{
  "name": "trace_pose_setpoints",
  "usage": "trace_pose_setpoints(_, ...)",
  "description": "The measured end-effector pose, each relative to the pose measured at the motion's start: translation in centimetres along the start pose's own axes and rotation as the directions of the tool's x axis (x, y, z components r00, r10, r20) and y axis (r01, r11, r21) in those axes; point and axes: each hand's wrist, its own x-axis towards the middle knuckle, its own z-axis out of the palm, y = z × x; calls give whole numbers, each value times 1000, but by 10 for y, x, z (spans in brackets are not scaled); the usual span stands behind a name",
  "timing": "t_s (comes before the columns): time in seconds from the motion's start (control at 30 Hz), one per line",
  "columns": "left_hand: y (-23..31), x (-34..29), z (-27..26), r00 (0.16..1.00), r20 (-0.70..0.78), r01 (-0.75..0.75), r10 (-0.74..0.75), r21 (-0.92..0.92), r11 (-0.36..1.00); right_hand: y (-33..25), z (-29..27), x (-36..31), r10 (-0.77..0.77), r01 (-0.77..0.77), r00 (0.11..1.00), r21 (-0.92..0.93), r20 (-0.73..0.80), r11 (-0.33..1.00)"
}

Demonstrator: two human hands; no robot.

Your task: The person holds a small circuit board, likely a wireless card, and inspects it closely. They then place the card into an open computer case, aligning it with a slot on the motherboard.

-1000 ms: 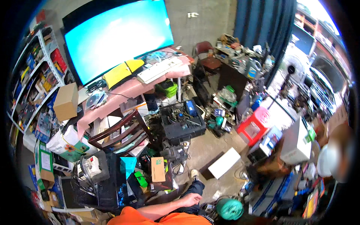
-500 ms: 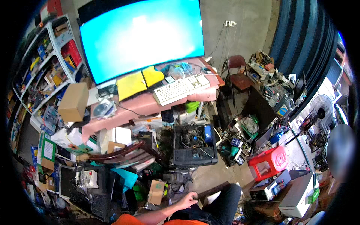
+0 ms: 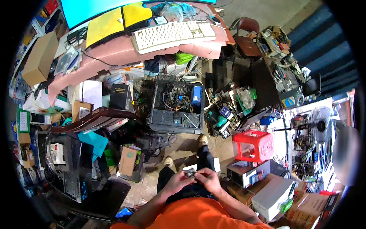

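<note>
And there's gold lettering [image 3: 119,91] on a flat black rectangular box [image 3: 119,100]; a green printed mark [image 3: 131,155] near the brown cardboard carton's [image 3: 126,166] top edge.

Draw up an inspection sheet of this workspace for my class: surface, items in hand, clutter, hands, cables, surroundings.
Surface: pink-covered desk bearing a white keyboard, a yellow-and-black item and a cardboard box.
Items in hand: one small object, too small to identify.
Clutter: open computer case ahead of the feet; red stool and white box to the right.
Hands: left hand and right hand both grip the small object.
Cables: dark bunch on the desk's left part; wires inside the case.
Surroundings: lit screen behind the desk; blue curtain at upper right.
</note>
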Motion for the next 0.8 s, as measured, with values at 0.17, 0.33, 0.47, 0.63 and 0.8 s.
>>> trace_pose_setpoints(0.17, -2, 56, -9, 931, -360, 48, -67, -61, 997, -1, -26, 95, 184, -154, 943, -129, 278, 980)
trace_pose_setpoints(0.33, -28, 147, -45, 895, -444, 28, -56, -70, 997, 46, -58, 211, 82, 125, 887, -409, 454, 904)
trace_pose_setpoints(0.47, -52, 225, -91, 889, -447, -142, 97, -69, 987, 77, -66, 308, -160, 333, 816, -224, 555, 916)
trace_pose_setpoints(0.63, -61, 283, -141, 843, -437, -295, 314, 111, 949, 81, -59, 397, -431, 559, 610, 23, 665, 829)
trace_pose_setpoints(0.8, -72, 295, -160, 785, -301, -433, 542, 360, 826, 89, -62, 410, -454, 667, 552, -44, 699, 744)
